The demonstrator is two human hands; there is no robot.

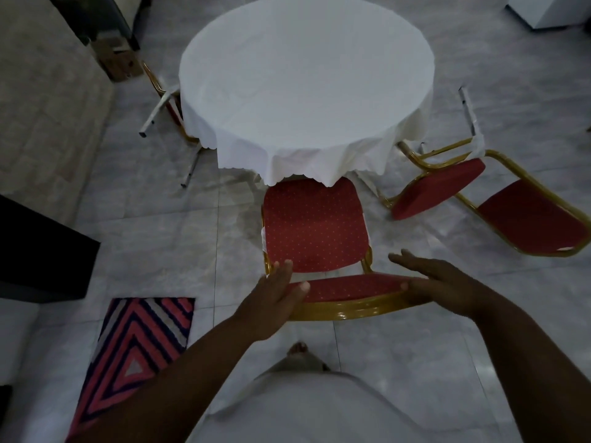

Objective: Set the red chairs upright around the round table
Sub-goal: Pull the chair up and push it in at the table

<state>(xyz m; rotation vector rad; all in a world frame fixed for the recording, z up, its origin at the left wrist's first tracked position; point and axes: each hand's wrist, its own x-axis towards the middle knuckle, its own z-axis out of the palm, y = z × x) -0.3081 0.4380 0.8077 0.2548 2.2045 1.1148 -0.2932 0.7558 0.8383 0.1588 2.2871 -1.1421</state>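
A round table (307, 81) under a white cloth stands ahead of me. One red chair (315, 225) with a gold frame stands upright at its near side, seat partly under the cloth. My left hand (275, 298) rests on the left end of its backrest top, fingers spread. My right hand (438, 281) lies on the right end, fingers extended, thumb on the padding. A second red chair (511, 206) lies tipped on its side on the floor at the right. A third chair (169, 103) lies tipped at the table's left, mostly hidden by the cloth.
A striped red, navy and white mat (140, 350) lies on the tiled floor at my left. A dark piece of furniture (41, 247) juts in from the left edge. A cardboard box (118, 59) sits at the back left, a white unit (550, 11) at the back right.
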